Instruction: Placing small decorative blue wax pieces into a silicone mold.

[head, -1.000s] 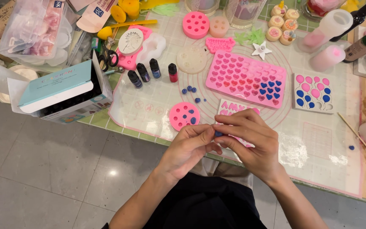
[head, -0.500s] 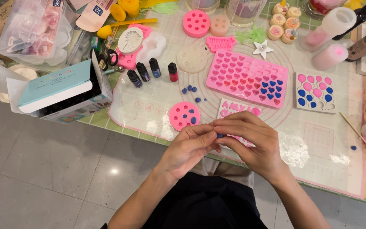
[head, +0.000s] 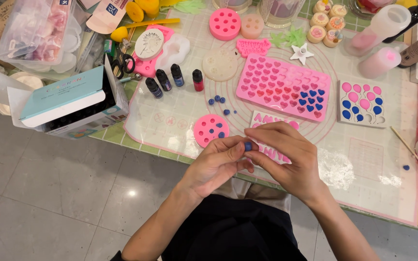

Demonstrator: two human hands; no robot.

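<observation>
While a teal-lidded box [head: 64,94] sits at the left of the frame and four small dark dropper bottles [head: 174,79] stand beside it, the left hand [head: 218,162] and right hand [head: 286,159] meet at centre, fingers pinched shut on a tiny blue piece [head: 248,145]. It looks light, soft and easily squashed; gentle fingertip hold suits. Further right lies a pink heart mould [head: 281,87].

— What do you see on your table [head: 122,135]?
— You've got a pink heart mould [head: 286,87], a white balloon mould [head: 361,102], four small dye bottles [head: 174,79] and scissors [head: 122,65].
— And at your left?
— An open teal box [head: 66,99].
</observation>
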